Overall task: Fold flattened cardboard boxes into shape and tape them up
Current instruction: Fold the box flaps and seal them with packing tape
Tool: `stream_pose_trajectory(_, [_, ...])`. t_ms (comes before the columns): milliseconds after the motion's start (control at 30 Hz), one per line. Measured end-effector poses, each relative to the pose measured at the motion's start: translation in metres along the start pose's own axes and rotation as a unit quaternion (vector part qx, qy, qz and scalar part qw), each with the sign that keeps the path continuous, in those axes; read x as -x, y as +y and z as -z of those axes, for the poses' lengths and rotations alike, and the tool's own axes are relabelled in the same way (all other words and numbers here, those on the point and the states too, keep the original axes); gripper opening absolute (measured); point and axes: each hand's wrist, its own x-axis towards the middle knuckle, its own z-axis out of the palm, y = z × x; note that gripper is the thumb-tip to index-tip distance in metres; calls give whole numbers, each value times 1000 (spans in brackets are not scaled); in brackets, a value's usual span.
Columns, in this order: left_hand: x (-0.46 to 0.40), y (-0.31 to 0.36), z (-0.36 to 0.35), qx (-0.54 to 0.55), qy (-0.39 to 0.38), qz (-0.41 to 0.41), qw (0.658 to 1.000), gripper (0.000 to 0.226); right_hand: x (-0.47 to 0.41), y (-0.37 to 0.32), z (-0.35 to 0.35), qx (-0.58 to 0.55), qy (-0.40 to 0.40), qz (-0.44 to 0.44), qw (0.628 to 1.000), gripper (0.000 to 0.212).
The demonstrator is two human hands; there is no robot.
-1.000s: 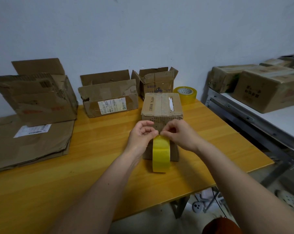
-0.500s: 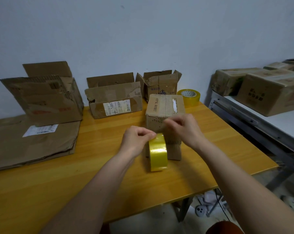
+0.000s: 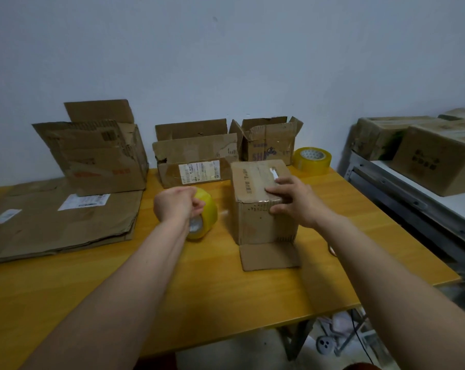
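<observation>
We cannot read the print on the small cardboard box; it is too blurred. Our left hand covers much of the yellow tape roll (its core barely shows). The flattened cardboard is cut off by the left edge, and the boxes on the shelf by the right.

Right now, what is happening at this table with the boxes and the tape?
A person is taping up a small cardboard box on the yellow wooden table. The right hand presses on the box's top near edge, where a strip of tape seems to run. The left hand holds a yellow tape roll off to the left of the box. One flap lies open on the table at the box's foot. Open boxes, flattened cardboard and a second tape roll wait behind.
</observation>
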Motion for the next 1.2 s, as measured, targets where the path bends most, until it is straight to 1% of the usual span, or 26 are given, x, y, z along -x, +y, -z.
stream_pose_trajectory(67, [-2, 6, -11, 16, 10, -20, 1000, 4, 4, -3, 5, -43, -40, 31, 998, 44])
stream_pose_trajectory(100, [-2, 8, -17, 17, 18, -31, 999, 5, 7, -5, 6, -57, -48, 42, 996, 39])
stream_pose_trajectory(200, [1, 7, -30, 19, 54, -43, 997, 11, 13, -6, 8, -72, -28, 51, 996, 32])
stream_pose_trajectory(300, [3, -3, -33, 40, 81, -17, 996, 16, 18, -6, 10, -97, -39, 47, 993, 28])
stream_pose_trajectory(367, [4, -6, -35, 22, 79, -8, 997, 15, 17, -8, 16, -87, -67, 48, 993, 26])
stream_pose_trajectory(433, [4, -5, -38, -11, 84, -21, 996, 16, 11, -13, 19, -44, -70, 44, 996, 21])
stream_pose_trajectory(467, [4, -5, -39, -33, 88, -31, 995, 17, 8, -17, 18, -11, -58, 38, 998, 22])
stream_pose_trajectory(500, [3, -4, -39, -53, 93, -38, 994, 16, 5, -20, 15, 21, -45, 34, 998, 30])
stream_pose_trajectory(567, [1, -5, -41, -92, 94, -39, 990, 17, 2, -25, 2, 44, -30, 30, 998, 51])
stream_pose_trajectory(600, [-1, -6, -43, -128, 83, -35, 988, 22, 2, -26, -6, 46, -23, 36, 998, 59])
stream_pose_trajectory(667, [-2, -10, -46, -212, 32, -31, 976, 43, 2, -23, -16, 54, -10, 49, 997, 66])
stream_pose_trajectory(767, [4, -15, -53, -268, -38, -61, 961, 80, 0, -21, -13, 61, -22, 52, 997, 70])
stream_pose_trajectory(833, [8, -20, -58, -297, -62, -77, 950, 97, 3, -19, -10, 59, -37, 60, 996, 69])
stream_pose_trajectory(900, [9, -22, -60, -315, -71, -82, 943, 101, 7, -15, -3, 39, -63, 66, 995, 66])
stream_pose_trajectory(967, [7, -21, -60, -329, -82, -84, 937, 99, 9, -11, 7, 15, -112, 66, 991, 66])
stream_pose_trajectory(1033, [6, -18, -59, -341, -99, -83, 931, 97, 6, -17, 12, 32, -143, 60, 987, 69])
stream_pose_trajectory(1100, [5, -15, -62, -341, -109, -72, 931, 98, 3, -26, 8, 102, -128, 70, 984, 69])
stream_pose_trajectory(1133, [4, -15, -63, -338, -106, -67, 933, 98, 2, -29, 4, 135, -118, 82, 980, 66])
stream_pose_trajectory(1200, [4, -16, -65, -329, -96, -68, 937, 94, 2, -30, 8, 128, -128, 97, 979, 55])
